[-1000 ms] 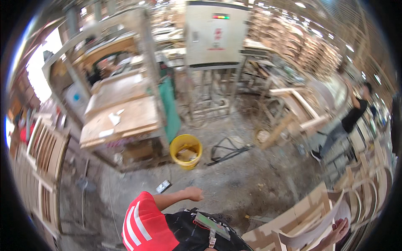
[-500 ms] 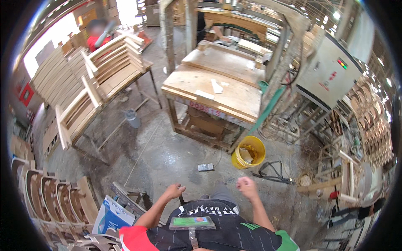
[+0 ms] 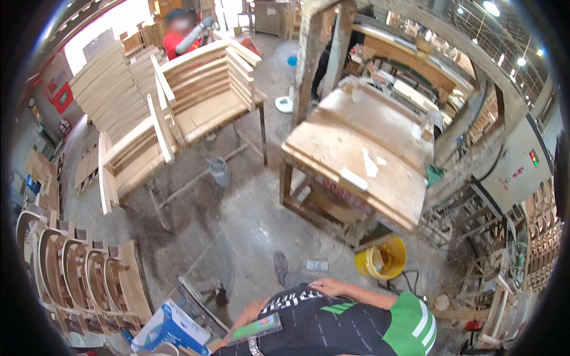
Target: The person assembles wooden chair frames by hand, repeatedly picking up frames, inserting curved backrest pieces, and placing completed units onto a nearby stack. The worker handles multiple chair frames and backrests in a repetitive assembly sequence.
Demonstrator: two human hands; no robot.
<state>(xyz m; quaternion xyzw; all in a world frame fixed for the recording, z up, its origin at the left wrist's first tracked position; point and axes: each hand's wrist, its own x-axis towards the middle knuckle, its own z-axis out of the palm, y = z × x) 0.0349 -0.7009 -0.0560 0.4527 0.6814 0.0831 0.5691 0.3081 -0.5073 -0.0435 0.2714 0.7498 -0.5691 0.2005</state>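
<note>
My right hand (image 3: 329, 287) lies against the front of my black shirt (image 3: 332, 317), its fingers reaching forward and holding nothing that I can see. Most of my left hand is hidden beside the shirt; a stretch of my left forearm (image 3: 248, 312) shows at its edge, and the fingers cannot be made out. A badge (image 3: 258, 329) in a clear sleeve hangs on my chest. Ahead on the floor, by my shoe (image 3: 280, 267), lies a small flat grey device (image 3: 317, 265). A yellow bucket (image 3: 381, 259) with scraps inside stands to the right of it.
A wooden worktable (image 3: 332, 148) with scraps stands ahead. Frame parts fill a bench (image 3: 205, 115) at left, with a person in red (image 3: 181, 43) behind it. A grey bucket (image 3: 219, 172), curved wooden parts (image 3: 77, 267), a blue-white box (image 3: 172, 329) and a control cabinet (image 3: 516, 169) surround me.
My view has swung left, and the worktable now sits farther right in it. My right hand has come in to my shirt; my left hand has dropped mostly out of sight.
</note>
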